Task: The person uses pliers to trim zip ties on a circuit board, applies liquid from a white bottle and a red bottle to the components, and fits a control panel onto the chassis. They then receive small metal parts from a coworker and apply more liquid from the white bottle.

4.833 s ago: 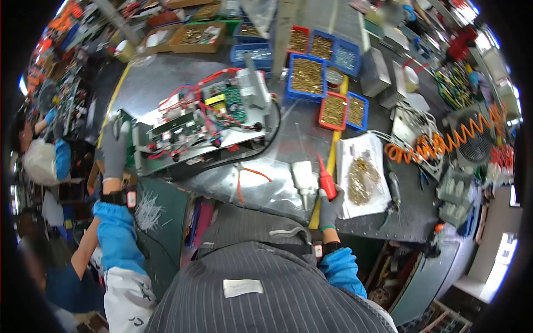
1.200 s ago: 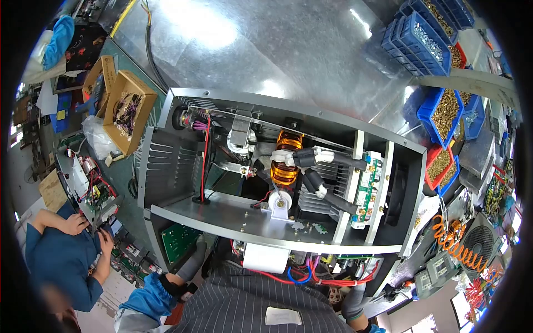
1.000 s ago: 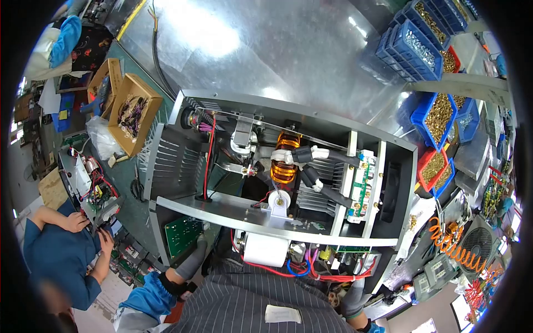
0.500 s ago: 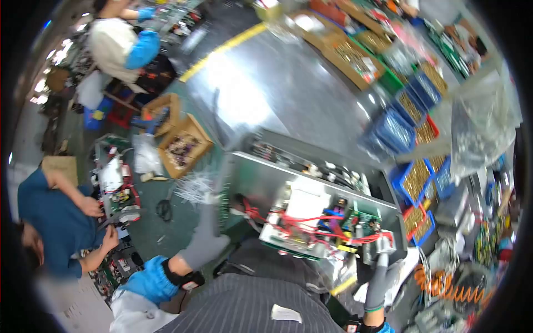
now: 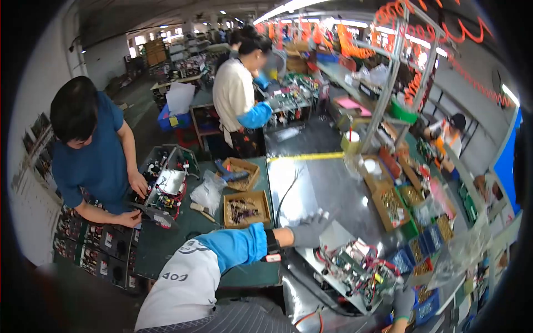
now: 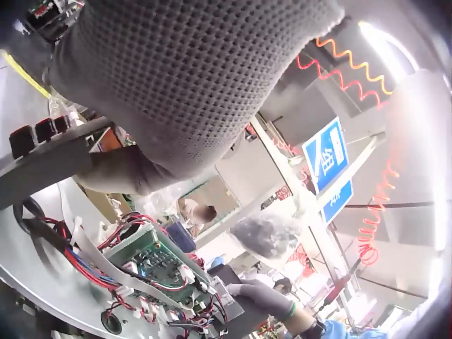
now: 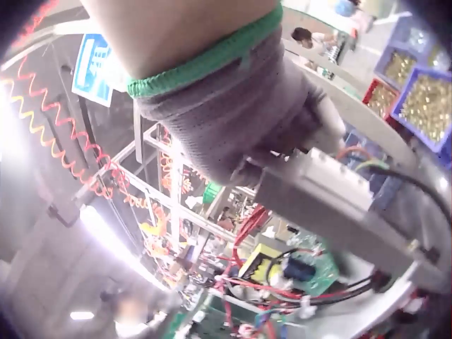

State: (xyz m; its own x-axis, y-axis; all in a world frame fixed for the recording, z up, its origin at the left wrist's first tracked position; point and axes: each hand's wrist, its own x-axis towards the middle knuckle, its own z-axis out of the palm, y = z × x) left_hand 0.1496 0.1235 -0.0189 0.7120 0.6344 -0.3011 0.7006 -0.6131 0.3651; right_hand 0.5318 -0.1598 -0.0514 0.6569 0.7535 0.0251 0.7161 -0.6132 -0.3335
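An unlidded electronics chassis (image 5: pixel 355 272) with green boards, red wires and a bare metal base lies low over the metal bench. My left hand (image 5: pixel 308 230), in a grey knit glove, is at its left end; in the left wrist view the glove (image 6: pixel 176 85) fills the top and its fingers wrap the edge of a grey end panel (image 6: pixel 56 155). At the opposite end is my gloved right hand (image 5: pixel 403 302). Seen from the right wrist, that glove (image 7: pixel 233 113) curls its fingers over a grey metal bracket (image 7: pixel 332 212) of the chassis. The fingertips are partly hidden.
Cardboard boxes (image 5: pixel 247 210) of small parts sit left of my arm on a green table. Blue bins (image 5: pixel 427 305) of brass hardware line the right side. A person in a blue shirt (image 5: pixel 91 155) works at the left, another (image 5: pixel 236 94) further back. A black cable (image 5: pixel 286 197) lies across the bench.
Earlier the right hand held a red bottle. Then the chassis stood tipped up close to my body; it has since gone down flat and outward, both hands with it. My head has swung up and left.
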